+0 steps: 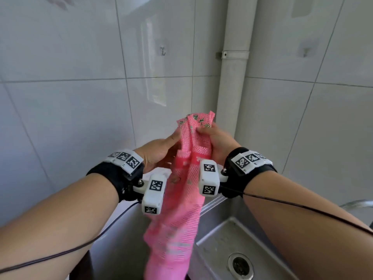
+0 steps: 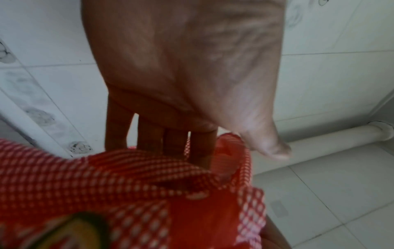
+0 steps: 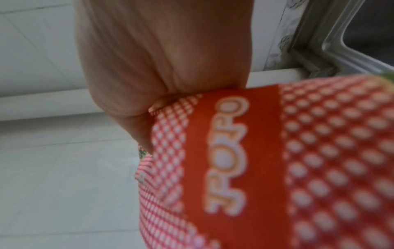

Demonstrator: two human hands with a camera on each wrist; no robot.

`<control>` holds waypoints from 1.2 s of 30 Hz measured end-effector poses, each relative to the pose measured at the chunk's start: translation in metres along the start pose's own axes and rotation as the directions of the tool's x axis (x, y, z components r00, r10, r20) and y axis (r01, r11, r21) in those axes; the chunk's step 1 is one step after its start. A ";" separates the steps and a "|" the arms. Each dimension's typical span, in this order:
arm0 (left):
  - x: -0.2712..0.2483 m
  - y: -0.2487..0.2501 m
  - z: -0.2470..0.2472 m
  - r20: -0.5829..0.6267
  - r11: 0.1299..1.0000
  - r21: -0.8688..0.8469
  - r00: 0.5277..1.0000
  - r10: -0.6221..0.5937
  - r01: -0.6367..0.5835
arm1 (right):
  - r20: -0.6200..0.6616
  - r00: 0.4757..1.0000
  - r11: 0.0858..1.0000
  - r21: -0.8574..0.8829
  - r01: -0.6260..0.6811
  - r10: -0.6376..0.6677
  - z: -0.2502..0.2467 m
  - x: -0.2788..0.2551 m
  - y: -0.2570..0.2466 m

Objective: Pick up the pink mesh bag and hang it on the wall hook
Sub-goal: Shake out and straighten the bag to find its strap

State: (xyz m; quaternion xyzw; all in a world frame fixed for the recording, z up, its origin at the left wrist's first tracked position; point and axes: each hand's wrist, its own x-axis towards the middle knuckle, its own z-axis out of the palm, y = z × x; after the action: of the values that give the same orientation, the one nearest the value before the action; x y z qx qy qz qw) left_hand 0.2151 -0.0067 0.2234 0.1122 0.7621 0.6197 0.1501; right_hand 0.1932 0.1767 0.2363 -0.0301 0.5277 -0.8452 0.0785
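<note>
The pink mesh bag [image 1: 181, 199] is hanging at the centre of the head view, over the sink [image 1: 232, 239], its top edge bunched between both hands. It looks light, limp and floppy, so taking it by the top hem or a mesh hole should suit the hook. The right hand [image 1: 218, 142] is pinching the upper edge; the left hand [image 1: 159, 150] is lying straight-fingered against the fabric's left side. The wall hook [image 1: 162, 51] is sitting upper centre, well apart. No handle loop is showing, and the bag's bottom is running out of frame.
</note>
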 end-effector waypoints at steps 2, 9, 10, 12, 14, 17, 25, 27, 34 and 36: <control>0.000 -0.006 -0.009 -0.067 0.995 0.045 0.994 -0.086 0.089 | 0.073 0.997 0.999 0.028 0.025 -0.027 0.008 -0.005 -0.003; -0.006 -0.012 -0.033 -0.059 0.975 -0.213 0.996 -0.074 0.059 | 0.385 0.923 0.999 -0.037 0.017 -0.002 0.032 -0.026 0.008; -0.007 -0.010 -0.034 0.023 0.954 -0.300 0.999 -0.025 0.031 | 0.407 0.914 0.999 -0.043 0.007 0.011 0.033 -0.027 0.012; -0.009 -0.001 -0.037 0.059 0.924 -0.382 0.997 0.043 -0.017 | 0.439 0.897 0.997 -0.071 -0.023 0.052 0.036 -0.028 0.022; -0.012 0.012 -0.042 -0.035 0.917 -0.387 0.995 0.092 -0.098 | 0.479 0.870 0.989 -0.138 -0.063 0.122 0.037 -0.029 0.031; -0.016 0.035 -0.054 -0.216 0.886 -0.355 0.948 0.232 -0.298 | 0.495 0.840 0.957 -0.278 -0.088 0.221 0.039 -0.031 0.040; -0.035 0.059 -0.049 -0.217 0.932 -0.032 0.912 0.347 -0.362 | 0.404 0.898 0.928 -0.373 -0.014 0.176 0.043 -0.030 0.025; -0.038 0.054 -0.043 -0.153 0.940 0.079 0.928 0.340 -0.331 | 0.370 0.924 0.954 -0.300 0.021 0.096 0.046 -0.026 0.017; -0.037 0.032 -0.030 0.100 0.894 0.425 0.989 0.112 -0.144 | 0.163 0.973 0.986 0.033 0.161 -0.164 0.060 -0.019 -0.002; -0.039 0.030 -0.027 0.195 0.906 0.408 0.980 0.030 -0.109 | 0.218 0.963 0.987 0.056 0.152 -0.161 0.060 -0.022 -0.004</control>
State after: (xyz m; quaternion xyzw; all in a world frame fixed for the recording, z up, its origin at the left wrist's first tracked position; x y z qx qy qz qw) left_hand 0.2412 -0.0391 0.2612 0.2255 0.8551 0.4346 0.1702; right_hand 0.2224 0.1288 0.2667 -0.1644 0.4950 -0.8503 0.0706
